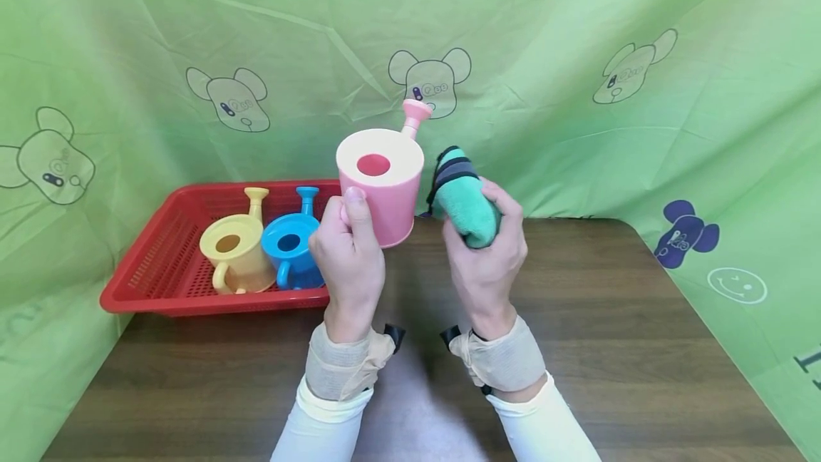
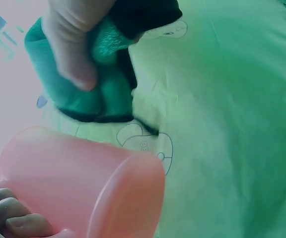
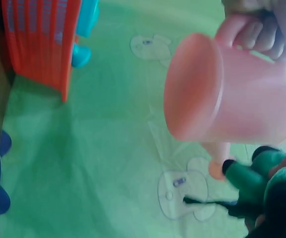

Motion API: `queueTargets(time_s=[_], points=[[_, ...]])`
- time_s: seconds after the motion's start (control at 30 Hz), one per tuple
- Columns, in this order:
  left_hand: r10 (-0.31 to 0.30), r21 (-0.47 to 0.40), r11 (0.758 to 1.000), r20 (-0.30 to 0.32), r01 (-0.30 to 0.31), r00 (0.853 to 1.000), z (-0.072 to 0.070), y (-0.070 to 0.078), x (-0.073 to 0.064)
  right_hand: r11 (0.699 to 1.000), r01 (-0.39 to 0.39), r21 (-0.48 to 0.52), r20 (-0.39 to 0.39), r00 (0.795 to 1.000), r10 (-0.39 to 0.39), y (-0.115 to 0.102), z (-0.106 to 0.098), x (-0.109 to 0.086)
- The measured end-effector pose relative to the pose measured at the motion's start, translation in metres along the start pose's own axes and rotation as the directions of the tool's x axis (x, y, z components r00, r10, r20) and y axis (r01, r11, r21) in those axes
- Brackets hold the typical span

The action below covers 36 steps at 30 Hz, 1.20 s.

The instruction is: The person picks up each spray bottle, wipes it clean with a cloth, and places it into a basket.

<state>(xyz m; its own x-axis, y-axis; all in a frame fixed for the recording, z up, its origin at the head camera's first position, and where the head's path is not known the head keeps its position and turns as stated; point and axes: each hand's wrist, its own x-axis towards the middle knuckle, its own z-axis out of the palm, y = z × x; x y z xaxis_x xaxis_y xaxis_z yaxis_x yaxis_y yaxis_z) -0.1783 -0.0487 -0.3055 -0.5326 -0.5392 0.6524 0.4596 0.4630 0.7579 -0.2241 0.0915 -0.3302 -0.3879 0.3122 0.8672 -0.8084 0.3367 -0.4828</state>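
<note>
A pink toy watering can (image 1: 385, 198) is held up by its handle in my left hand (image 1: 349, 255), thumb near the top rim. Its spout points up and away, and its round base shows in the right wrist view. Just right of the can, my right hand (image 1: 485, 262) grips a bunched green plush cloth (image 1: 471, 209) with dark edging; a thin dark strand hangs from this cloth (image 2: 78, 94) in the left wrist view. A small gap separates cloth and can in the head view. Part of the cloth is hidden by the fingers.
On the left of the wooden table (image 1: 596, 348) stands a red perforated basket (image 1: 160, 255). Inside it sit a yellow watering can (image 1: 246, 262) and a blue watering can (image 1: 301, 255), upright side by side. A green printed curtain (image 1: 532, 13) hangs behind the table.
</note>
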Motion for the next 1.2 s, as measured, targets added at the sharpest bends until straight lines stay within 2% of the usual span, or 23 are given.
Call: queueTargets(time_s=[0.13,0.33,0.53,0.7,0.87,1.0,1.2], points=[[0.026,0.028,0.999,0.057,-0.028,0.998,0.003,0.002,-0.004,1.000,-0.007,-0.020,-0.068,0.998,0.006,0.003,-0.002,0.006],[0.020,0.028,0.999,0.104,-0.023,0.994,0.008,0.005,-0.009,0.999,-0.011,-0.038,-0.083,0.997,0.007,0.001,-0.002,0.004],[0.001,0.022,1.000,0.093,-0.003,0.996,0.009,0.005,-0.010,0.999,-0.009,-0.044,-0.065,0.998,0.007,-0.001,-0.001,0.002],[-0.005,0.026,1.000,0.072,0.003,0.997,0.009,0.005,-0.009,0.996,0.063,-0.068,-0.013,0.998,-0.064,-0.002,0.002,0.001],[-0.009,0.027,1.000,0.062,0.007,0.998,0.009,0.006,-0.009,0.992,0.106,-0.062,-0.047,0.993,-0.109,-0.002,0.003,-0.001],[-0.006,0.030,1.000,0.062,0.004,0.998,0.009,0.006,-0.010,0.992,0.111,-0.051,-0.066,0.991,-0.115,-0.001,0.003,-0.002],[-0.007,0.025,1.000,0.053,0.006,0.999,0.009,0.006,-0.010,0.993,0.101,-0.057,-0.025,0.994,-0.102,-0.001,0.003,-0.006]])
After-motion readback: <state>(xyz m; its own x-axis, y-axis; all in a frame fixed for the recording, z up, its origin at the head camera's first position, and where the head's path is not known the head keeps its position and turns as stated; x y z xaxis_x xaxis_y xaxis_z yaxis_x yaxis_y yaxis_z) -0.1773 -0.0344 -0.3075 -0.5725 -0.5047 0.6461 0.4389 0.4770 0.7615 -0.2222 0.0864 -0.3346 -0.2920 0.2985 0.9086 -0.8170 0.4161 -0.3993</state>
